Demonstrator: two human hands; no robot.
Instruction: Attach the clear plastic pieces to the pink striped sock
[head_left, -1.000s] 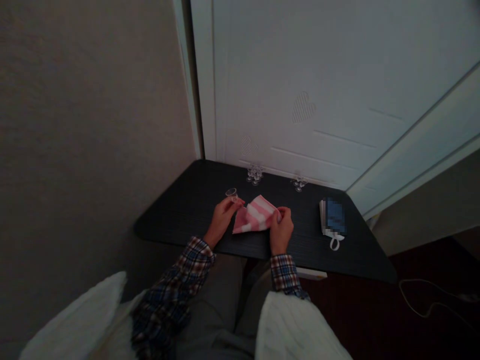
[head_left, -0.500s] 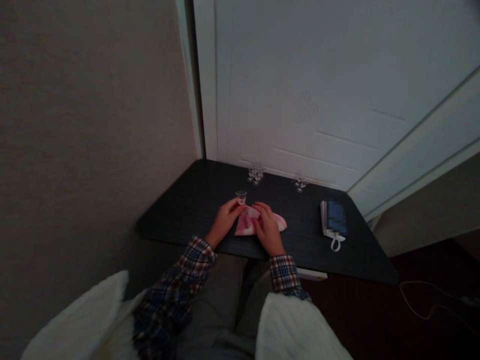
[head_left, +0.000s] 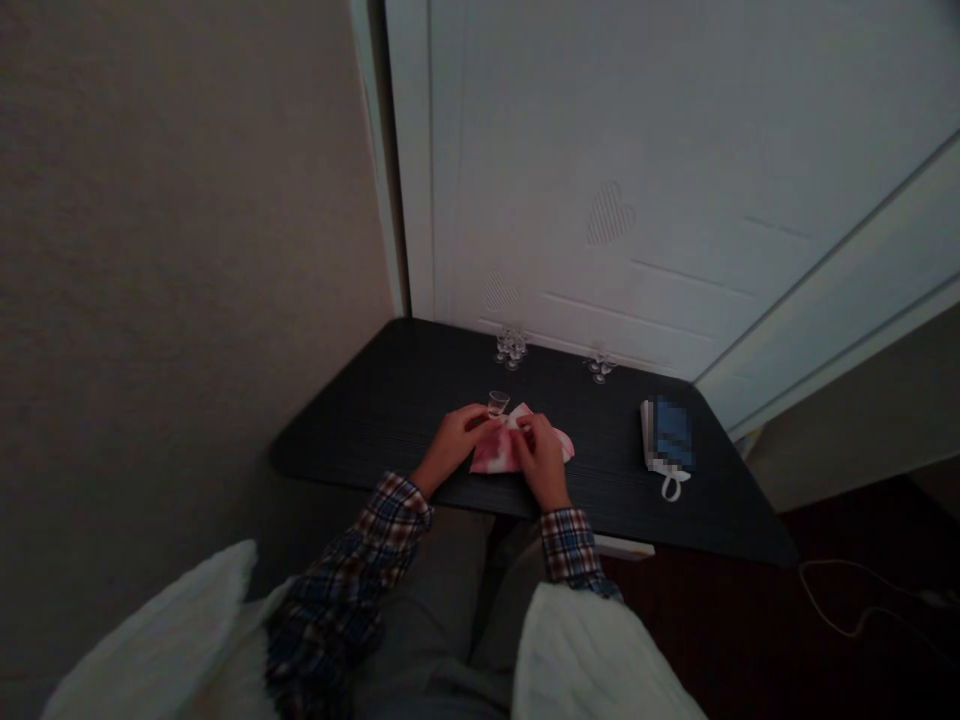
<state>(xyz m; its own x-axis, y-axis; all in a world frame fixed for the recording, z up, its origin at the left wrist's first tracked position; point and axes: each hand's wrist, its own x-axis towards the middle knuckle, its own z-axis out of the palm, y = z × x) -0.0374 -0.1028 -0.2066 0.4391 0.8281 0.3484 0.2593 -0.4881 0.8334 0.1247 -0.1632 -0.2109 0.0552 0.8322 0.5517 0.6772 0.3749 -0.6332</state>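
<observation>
Near the front of the dark table (head_left: 360, 400), my left hand (head_left: 456, 440) is closed on a small clear glass (head_left: 498, 403), whose bowl tilts to the right above the fingertips. My right hand (head_left: 541, 455) has its fingers bent around a pink and white cloth (head_left: 495, 450), pinching it close to the glass. The cloth hangs or lies below both hands, and part of it shows to the right of my right hand. The lower part of the glass is hidden by fingers and cloth.
Several small clear glasses (head_left: 511, 346) stand at the table's back edge, with another group (head_left: 600, 367) further right. A blue and white item (head_left: 673, 435) with a white loop lies on the right. A white panel rises behind the table; a pale cable (head_left: 847, 632) runs on the floor at right.
The glass has tilted and moved slightly right and down with my left hand. My right fingers have shifted, and a corner of the cloth now sticks up beside the glass.
</observation>
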